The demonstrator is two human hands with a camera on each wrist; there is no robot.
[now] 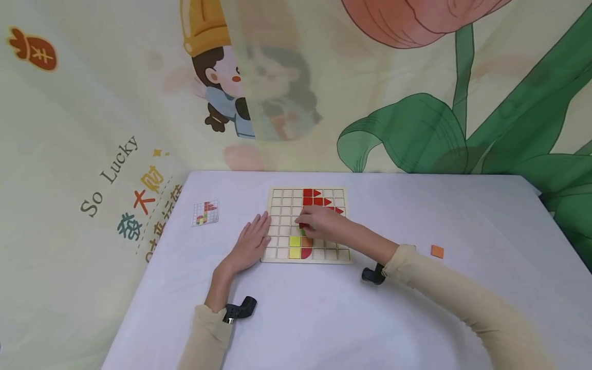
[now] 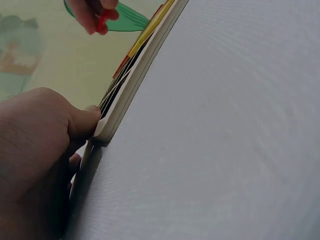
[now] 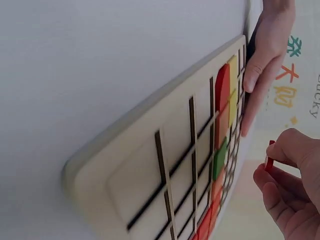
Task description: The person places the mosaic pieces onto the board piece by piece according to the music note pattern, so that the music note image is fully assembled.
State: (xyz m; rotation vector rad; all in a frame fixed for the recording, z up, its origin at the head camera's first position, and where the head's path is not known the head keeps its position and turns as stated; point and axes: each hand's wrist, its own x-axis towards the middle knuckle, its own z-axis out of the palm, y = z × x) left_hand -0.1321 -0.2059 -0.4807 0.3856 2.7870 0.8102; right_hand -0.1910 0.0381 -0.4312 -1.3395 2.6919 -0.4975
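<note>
A wooden grid board (image 1: pixel 279 210) lies on the table with coloured tiles in some of its cells. My left hand (image 1: pixel 247 245) rests at the board's left edge, fingers extended, its thumb at the rim in the left wrist view. Over the middle of the board, my right hand (image 1: pixel 324 222) pinches a small red tile (image 3: pixel 270 156) between thumb and fingers, raised above the grid. Below that hand sit two yellow squares (image 1: pixel 294 246), a rounded red tile (image 1: pixel 306 253) and a green tile (image 3: pixel 219 161). Red squares and triangles (image 1: pixel 316 193) fill cells in the upper rows, partly hidden by the hand.
Left of the board lies a card (image 1: pixel 205 213) printed with a coloured grid pattern. A loose orange square tile (image 1: pixel 437 251) lies on the white tablecloth (image 1: pixel 305 318) beyond the right forearm. A printed curtain (image 1: pixel 296 149) hangs behind the table's back edge.
</note>
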